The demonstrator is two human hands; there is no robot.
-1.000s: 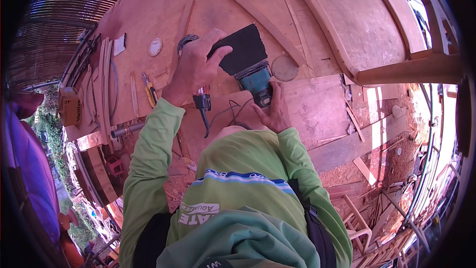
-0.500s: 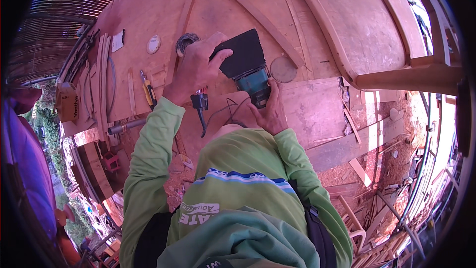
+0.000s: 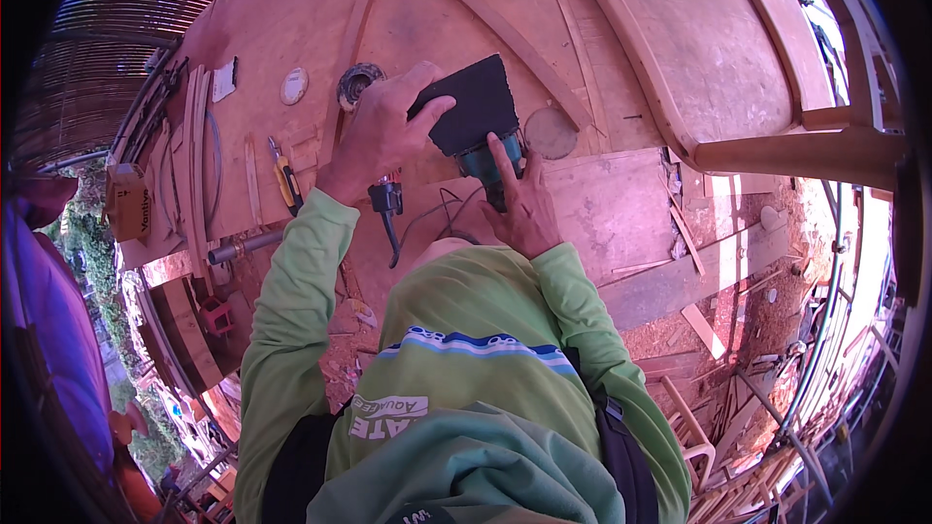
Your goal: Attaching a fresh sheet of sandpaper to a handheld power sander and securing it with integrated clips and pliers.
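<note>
Two hands work over one tool. The person's left hand (image 3: pixel 381 136) has its grip closed over the edge of a flat black sanding pad (image 3: pixel 471 105), thumb on top and fingers curled across the upper left corner. The right hand (image 3: pixel 524 202) wraps the teal plastic body of the power sander (image 3: pixel 490 167) just beneath that pad, fingers spread and pressed round it, the index finger lying up along the housing. The sander sits in mid-air above the plywood desk (image 3: pixel 291 29), pad face turned up toward the camera.

One black cord (image 3: pixel 427 218) loops down from the tool, and one dark plug or fitting (image 3: pixel 386 202) hangs just below the left wrist; I cannot tell what it joins to. On the desk I count one small white disc (image 3: pixel 293 85), one white rectangular scrap (image 3: pixel 224 80), one dark ring-shaped wheel (image 3: pixel 355 83) partly covered by the left hand, one round wooden disc (image 3: pixel 551 132) just right of the pad, one yellow-handled tool (image 3: pixel 285 182) and one grey metal pipe (image 3: pixel 245 246) at the near edge. Two long curved wooden strips (image 3: pixel 510 34) lie across the board.

The sander's lower body is hidden behind the right palm. The green long-sleeved shirt (image 3: pixel 466 349) blocks the desk's near side. At the far left, another person's purple sleeve (image 3: pixel 49 330) is cut off by the rim.
</note>
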